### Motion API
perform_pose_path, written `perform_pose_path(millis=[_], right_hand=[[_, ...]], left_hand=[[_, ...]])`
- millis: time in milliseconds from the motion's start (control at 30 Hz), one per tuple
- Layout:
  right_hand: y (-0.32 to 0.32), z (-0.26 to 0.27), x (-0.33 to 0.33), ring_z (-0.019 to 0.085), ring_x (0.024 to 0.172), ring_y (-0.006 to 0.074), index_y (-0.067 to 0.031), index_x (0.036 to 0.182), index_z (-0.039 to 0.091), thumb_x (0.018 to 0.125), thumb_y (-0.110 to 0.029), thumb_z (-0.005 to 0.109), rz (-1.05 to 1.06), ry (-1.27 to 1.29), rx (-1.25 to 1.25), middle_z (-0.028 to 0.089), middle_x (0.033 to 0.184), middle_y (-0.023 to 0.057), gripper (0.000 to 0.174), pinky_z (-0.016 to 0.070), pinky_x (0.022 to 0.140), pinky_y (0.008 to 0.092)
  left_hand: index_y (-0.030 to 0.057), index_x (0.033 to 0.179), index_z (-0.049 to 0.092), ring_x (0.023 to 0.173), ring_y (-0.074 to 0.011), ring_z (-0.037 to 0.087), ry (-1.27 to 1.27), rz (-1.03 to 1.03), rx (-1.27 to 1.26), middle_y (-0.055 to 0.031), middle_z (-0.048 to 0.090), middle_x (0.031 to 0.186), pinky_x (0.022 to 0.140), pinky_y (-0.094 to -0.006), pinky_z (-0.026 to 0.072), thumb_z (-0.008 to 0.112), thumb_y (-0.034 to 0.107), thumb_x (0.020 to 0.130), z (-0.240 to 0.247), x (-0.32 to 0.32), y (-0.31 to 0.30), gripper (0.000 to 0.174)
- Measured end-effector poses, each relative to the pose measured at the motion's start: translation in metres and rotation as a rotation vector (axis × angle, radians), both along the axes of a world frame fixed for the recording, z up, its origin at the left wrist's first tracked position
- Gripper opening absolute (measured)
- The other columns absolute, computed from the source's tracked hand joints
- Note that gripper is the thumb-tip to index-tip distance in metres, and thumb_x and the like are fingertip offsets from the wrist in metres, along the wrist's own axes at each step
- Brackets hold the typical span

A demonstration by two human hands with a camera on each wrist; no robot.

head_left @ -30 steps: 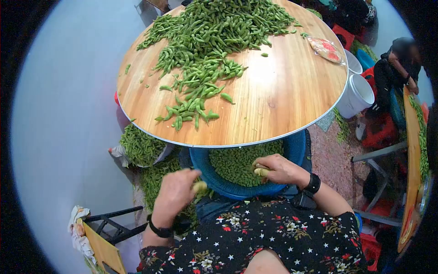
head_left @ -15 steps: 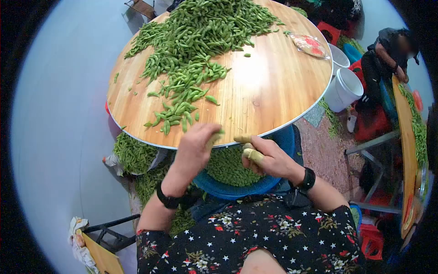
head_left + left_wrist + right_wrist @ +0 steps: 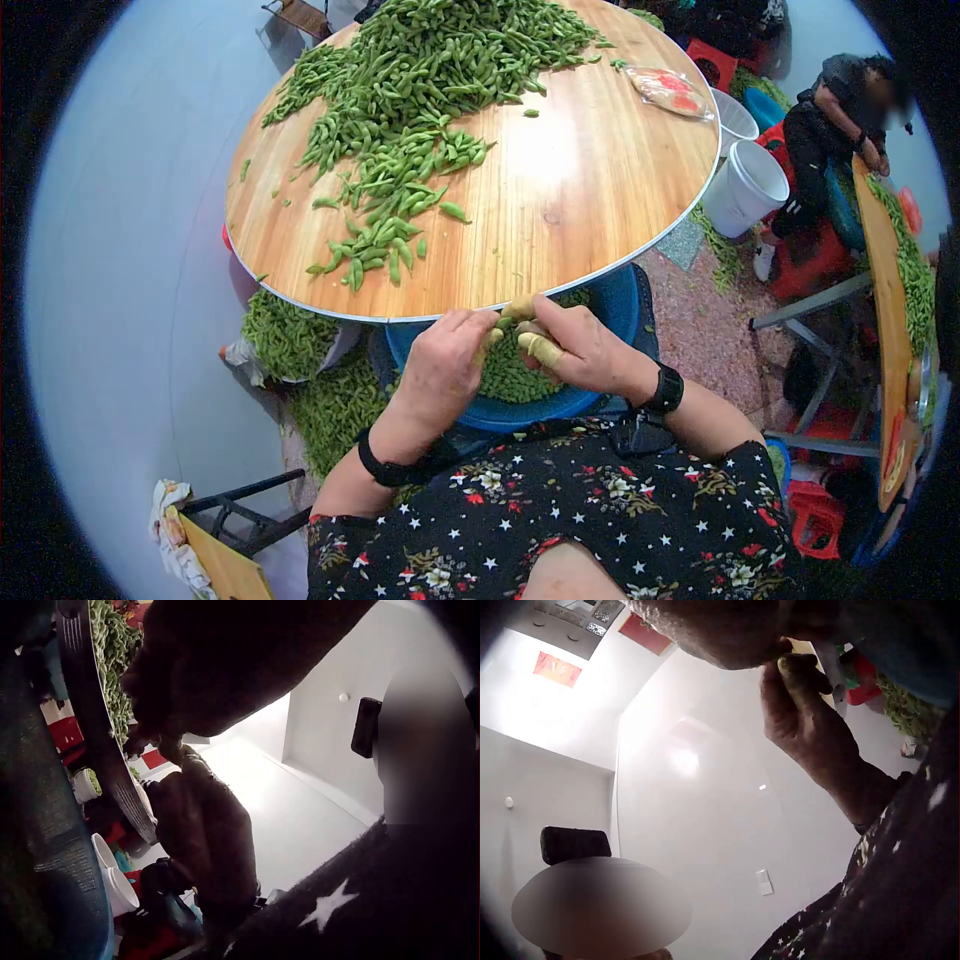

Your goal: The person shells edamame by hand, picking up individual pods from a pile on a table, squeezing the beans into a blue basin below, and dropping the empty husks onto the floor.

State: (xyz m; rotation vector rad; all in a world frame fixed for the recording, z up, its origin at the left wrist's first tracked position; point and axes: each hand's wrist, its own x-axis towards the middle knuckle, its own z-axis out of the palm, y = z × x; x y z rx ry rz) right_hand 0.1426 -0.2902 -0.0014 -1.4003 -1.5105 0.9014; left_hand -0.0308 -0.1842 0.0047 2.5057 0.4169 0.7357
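Observation:
My left hand point(image 3: 445, 360) pinches a green soybean pod point(image 3: 505, 322) just off the table's near edge. Opposite it, my right hand point(image 3: 590, 350) has curled fingers, with its forefinger tip on the pod's other end. Yellowish finger covers point(image 3: 541, 348) wrap the right thumb and forefinger. Under both hands is a blue basin point(image 3: 622, 318) holding shelled green beans point(image 3: 520, 375). In the left wrist view the fingertips of both hands meet, dark against the light. The right wrist view shows the left hand point(image 3: 810, 724) with thumb and finger pressed together.
A round wooden table point(image 3: 580, 220) bears a big heap of pods point(image 3: 440, 60) and a plastic packet point(image 3: 668, 92). More pods point(image 3: 290, 335) fill a sack at the lower left. White buckets point(image 3: 745, 185) stand at the right, near a seated person point(image 3: 835, 120) at another table.
My left hand has gone up to the table's edge, then back down to the right hand with a pod. My right hand has shifted slightly left and up. The head view has tilted a little.

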Motion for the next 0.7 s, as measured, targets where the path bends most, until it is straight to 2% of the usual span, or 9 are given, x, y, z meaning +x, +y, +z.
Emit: perform_pose_path(millis=[167,267,333,467,533,567,600,667,700], right_hand=[[0.002,-0.001,0.003,0.061,0.079,0.042,-0.002,0.111,0.046,0.088,-0.012,0.051,0.085,-0.083,0.05,0.061,0.079,0.0229,0.025,0.0476,0.069,0.0478],[0.001,0.0,0.004,0.061,0.076,0.0414,-0.0029,0.112,0.045,0.086,-0.01,0.052,0.113,-0.164,0.076,0.06,0.075,0.0235,0.028,0.0475,0.066,0.0485],[-0.001,0.005,0.006,0.06,0.072,0.0423,-0.0041,0.114,0.045,0.084,-0.009,0.052,0.136,-0.467,-0.018,0.058,0.071,0.0241,0.031,0.0471,0.062,0.0494],[-0.001,0.018,0.009,0.061,0.063,0.0369,-0.0039,0.11,0.047,0.085,-0.011,0.052,0.167,-0.554,0.021,0.055,0.061,0.0203,0.026,0.047,0.056,0.0455],[0.006,0.017,0.018,0.059,0.054,0.0256,-0.0036,0.105,0.049,0.09,-0.016,0.051,0.291,0.057,-0.294,0.054,0.058,0.0111,0.019,0.0448,0.049,0.038],[0.005,0.018,0.02,0.052,0.05,0.0124,-0.0057,0.101,0.051,0.093,-0.021,0.048,0.303,0.298,-0.469,0.053,0.061,0.002,0.017,0.0396,0.045,0.027],[0.005,0.014,0.022,0.052,0.05,0.0124,-0.0057,0.101,0.051,0.093,-0.021,0.048,0.301,0.3,-0.471,0.053,0.061,0.002,0.017,0.0396,0.045,0.027],[0.008,0.001,0.026,0.048,0.048,0.0076,-0.0088,0.102,0.052,0.095,-0.022,0.048,0.364,0.628,-0.701,0.054,0.064,-0.0003,0.016,0.0358,0.042,0.0218],[0.007,0.001,0.026,0.044,0.045,0.0056,-0.0098,0.102,0.053,0.095,-0.024,0.049,0.356,0.663,-0.704,0.055,0.064,0.0002,0.016,0.0329,0.039,0.0205]], left_hand=[[0.0013,0.096,0.06,0.08,-0.0338,0.062,0.159,-0.047,-0.008,-0.0169,0.063,0.086,0.07,-0.0391,0.0504,0.061,0.001,0.079,0.006,-0.006,0.005,0.017],[0.0016,0.095,0.06,0.078,-0.0338,0.062,0.175,-0.086,-0.025,-0.0161,0.063,0.083,0.068,-0.039,0.0505,0.062,0.002,0.079,0.005,-0.007,0.005,0.016],[0.0017,0.094,0.061,0.077,-0.0339,0.063,0.167,-0.106,-0.042,-0.0156,0.063,0.082,0.067,-0.0388,0.0506,0.062,0.002,0.079,0.007,-0.007,0.004,0.016],[0.002,0.093,0.062,0.074,-0.0331,0.063,0.175,-0.169,-0.049,-0.015,0.063,0.08,0.065,-0.0376,0.0507,0.062,0.001,0.078,0.011,-0.009,0.001,0.015],[0.0019,0.093,0.062,0.074,-0.0325,0.063,0.17,-0.185,-0.031,-0.0149,0.063,0.08,0.064,-0.037,0.0508,0.062,0.0,0.078,0.009,-0.008,0.0,0.015],[0.0018,0.093,0.062,0.074,-0.0319,0.063,0.141,-0.194,-0.034,-0.0144,0.063,0.08,0.063,-0.0368,0.0508,0.061,0.0,0.077,0.006,-0.008,-0.002,0.015],[0.0017,0.092,0.062,0.073,-0.0313,0.063,0.114,-0.203,-0.037,-0.014,0.063,0.079,0.063,-0.0365,0.0508,0.061,-0.001,0.077,0.003,-0.008,-0.003,0.016],[0.0014,0.092,0.062,0.072,-0.0307,0.063,0.099,-0.207,0.005,-0.0137,0.063,0.079,0.063,-0.0362,0.0508,0.061,-0.001,0.076,-0.002,-0.008,-0.003,0.016],[0.0012,0.092,0.062,0.071,-0.0302,0.063,0.084,-0.21,0.051,-0.0134,0.063,0.078,0.062,-0.036,0.0508,0.06,-0.001,0.075,-0.003,-0.008,-0.003,0.017]])
